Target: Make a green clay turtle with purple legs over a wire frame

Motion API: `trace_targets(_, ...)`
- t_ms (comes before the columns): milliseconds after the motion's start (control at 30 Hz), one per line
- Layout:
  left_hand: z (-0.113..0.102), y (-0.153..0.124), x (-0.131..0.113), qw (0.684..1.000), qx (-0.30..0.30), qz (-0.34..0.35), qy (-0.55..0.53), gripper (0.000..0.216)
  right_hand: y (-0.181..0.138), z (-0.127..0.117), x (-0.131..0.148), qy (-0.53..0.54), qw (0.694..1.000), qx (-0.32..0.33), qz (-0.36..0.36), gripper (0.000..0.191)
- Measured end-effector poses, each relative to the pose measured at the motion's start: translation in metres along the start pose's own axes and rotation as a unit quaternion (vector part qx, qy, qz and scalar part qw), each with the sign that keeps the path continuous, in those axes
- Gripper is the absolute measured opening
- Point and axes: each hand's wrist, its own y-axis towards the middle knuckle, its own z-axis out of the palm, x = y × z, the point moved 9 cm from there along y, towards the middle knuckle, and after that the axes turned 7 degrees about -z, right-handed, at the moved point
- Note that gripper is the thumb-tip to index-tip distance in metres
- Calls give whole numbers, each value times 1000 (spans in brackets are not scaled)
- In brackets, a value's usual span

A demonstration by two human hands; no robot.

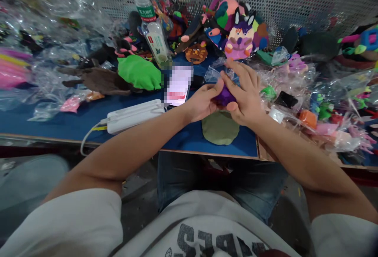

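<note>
A lump of purple clay [223, 96] is pressed between both my hands above the blue table [73, 121]. My left hand [202, 101] cups it from the left with the thumb on top. My right hand [245, 93] covers it from the right, fingers curled over it. Directly under the hands lies a flat olive-green clay disc [220, 129] near the table's front edge. Behind the hands stands a purple and pink clay figure with ears [240, 38].
A white power bank with cable [134, 116] lies left of my hands, beside a phone [178, 85]. A clear bottle [150, 24], a bright green clay slab [138, 71] and a brown clay shape [99, 79] sit farther left. Plastic bags with clay pieces crowd both sides.
</note>
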Motion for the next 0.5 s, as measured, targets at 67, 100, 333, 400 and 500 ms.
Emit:
trace_targets(67,-9,-1,-11,998,-23,43,30,46,-5,6,-11,16,1000,16,21,93)
trace_targets(100,-13,-1,-16,996,-38,62,47,44,-8,8,-15,33,999,18,24,92)
trace_targets(333,-24,-8,-26,970,-126,105,179,20,-17,14,-19,107,992,18,62,79)
trace_targets(400,-16,-8,-25,969,-90,110,201,14,-13,13,-15,91,994,17,55,60)
trace_targets(500,-4,-7,-22,981,-13,110,158,17,-10,7,-19,67,995,0,68,40)
